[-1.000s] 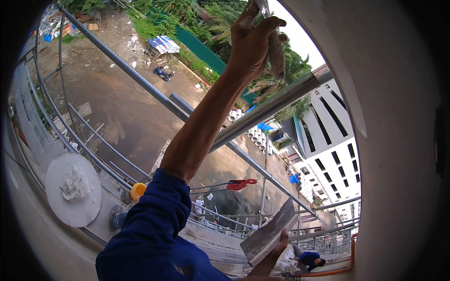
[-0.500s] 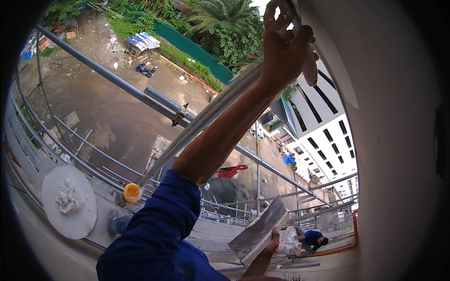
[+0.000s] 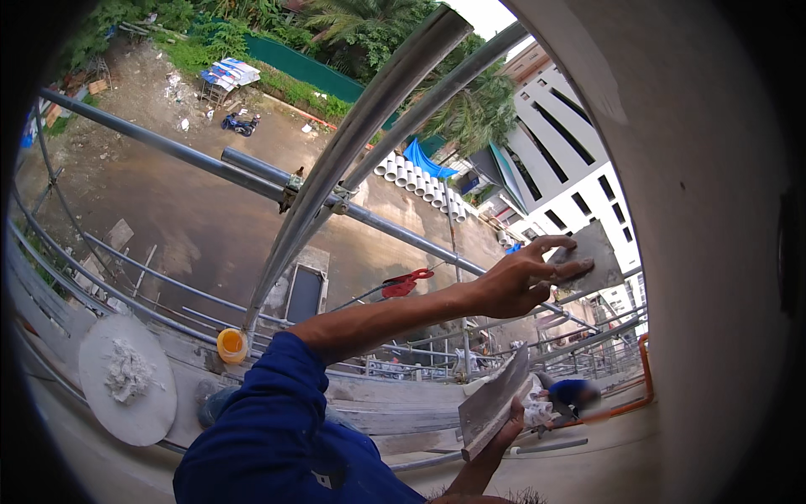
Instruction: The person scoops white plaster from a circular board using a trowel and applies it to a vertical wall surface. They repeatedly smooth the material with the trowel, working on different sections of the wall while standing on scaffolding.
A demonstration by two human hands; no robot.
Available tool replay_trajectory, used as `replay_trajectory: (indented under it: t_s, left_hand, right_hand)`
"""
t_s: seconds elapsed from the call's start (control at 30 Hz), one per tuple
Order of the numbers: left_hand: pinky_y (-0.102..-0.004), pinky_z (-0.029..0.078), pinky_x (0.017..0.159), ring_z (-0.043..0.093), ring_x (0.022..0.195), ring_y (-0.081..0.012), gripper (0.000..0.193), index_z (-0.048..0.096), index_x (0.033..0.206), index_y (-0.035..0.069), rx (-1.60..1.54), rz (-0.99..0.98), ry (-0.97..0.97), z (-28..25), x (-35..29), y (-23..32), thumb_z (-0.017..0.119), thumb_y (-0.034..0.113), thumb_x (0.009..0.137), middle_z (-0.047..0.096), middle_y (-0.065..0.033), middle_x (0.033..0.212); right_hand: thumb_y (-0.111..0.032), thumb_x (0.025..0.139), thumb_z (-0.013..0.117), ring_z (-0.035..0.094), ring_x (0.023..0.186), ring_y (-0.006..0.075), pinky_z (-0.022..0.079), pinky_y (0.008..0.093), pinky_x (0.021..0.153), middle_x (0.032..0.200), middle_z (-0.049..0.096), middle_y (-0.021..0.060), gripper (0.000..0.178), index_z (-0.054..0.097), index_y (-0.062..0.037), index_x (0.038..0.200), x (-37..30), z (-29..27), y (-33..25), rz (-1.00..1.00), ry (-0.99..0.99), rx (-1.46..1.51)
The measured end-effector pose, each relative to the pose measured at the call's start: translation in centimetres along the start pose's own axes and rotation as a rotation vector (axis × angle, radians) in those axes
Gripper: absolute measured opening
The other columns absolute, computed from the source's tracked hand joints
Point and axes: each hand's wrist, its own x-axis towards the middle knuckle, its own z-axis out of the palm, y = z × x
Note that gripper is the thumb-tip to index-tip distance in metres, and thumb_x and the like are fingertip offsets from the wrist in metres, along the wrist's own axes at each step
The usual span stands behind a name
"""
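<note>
My left arm in a blue sleeve reaches across to the right. My left hand (image 3: 519, 281) is closed on a flat grey plastering trowel (image 3: 598, 259), its blade beside the pale wall (image 3: 705, 210); the handle is hidden. Lower down, my right hand (image 3: 506, 430) grips a plasterer's hawk (image 3: 494, 403), a grey board held tilted with pale material along its edge. At left, a round white board (image 3: 101, 378) carries a heap of white plaster (image 3: 128, 371). Close to it stands a small tub (image 3: 232, 345) with an orange-yellow inside.
Scaffold tubes (image 3: 361, 143) rise and cross ahead, with grey planks (image 3: 378, 412) below. Another person (image 3: 571, 395) in blue crouches at lower right beside an orange pipe (image 3: 646, 370). A red object (image 3: 406, 284) hangs near a tube. Far below lies a muddy yard (image 3: 176, 210).
My left hand has come down from high by the wall to mid-height, carrying the trowel. The hawk in my right hand has shifted right and up a little. The view has turned slightly.
</note>
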Motion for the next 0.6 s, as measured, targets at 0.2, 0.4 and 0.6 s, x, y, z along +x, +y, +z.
replay_trajectory:
  t_s: [0.2, 0.4, 0.6]
  left_hand:
    - [-0.0386, 0.060, 0.075, 0.066, 0.105, -0.0315, 0.064, 0.055, 0.134, 0.048, 0.408, -0.222, -0.713, -9.0, -12.5, 7.5, 0.060, 0.002, 0.089, 0.048, -0.0184, 0.143]
    - [-0.0324, 0.055, 0.071, 0.062, 0.099, -0.0207, 0.058, 0.062, 0.125, 0.048, 0.997, -0.132, -0.737, -20.2, -10.1, 13.9, 0.061, 0.004, 0.088, 0.049, -0.0074, 0.143]
    - [-0.0266, 0.048, 0.065, 0.056, 0.092, -0.0151, 0.054, 0.062, 0.123, 0.050, 1.152, 0.003, -0.808, -20.2, -6.2, 18.4, 0.063, 0.009, 0.087, 0.047, -0.0022, 0.144]
  right_hand:
    - [-0.024, 0.095, 0.049, 0.062, 0.108, 0.0305, 0.050, 0.0402, 0.099, 0.119, 0.061, 0.0204, 0.044, 0.054, 0.0060, 0.128, 2.1, 3.8, 0.2, 0.155, -0.228, -0.035]
    - [-0.023, 0.086, 0.061, 0.063, 0.099, 0.0269, 0.054, 0.0389, 0.086, 0.112, 0.059, 0.0158, 0.049, 0.050, 0.0018, 0.127, 1.1, 13.4, 0.4, -0.173, -0.324, -0.456]
    - [-0.021, 0.085, 0.061, 0.063, 0.102, 0.0290, 0.055, 0.0408, 0.088, 0.114, 0.057, 0.0184, 0.060, 0.042, 0.0045, 0.135, -1.2, 18.4, 1.6, -0.217, -0.524, -0.508]
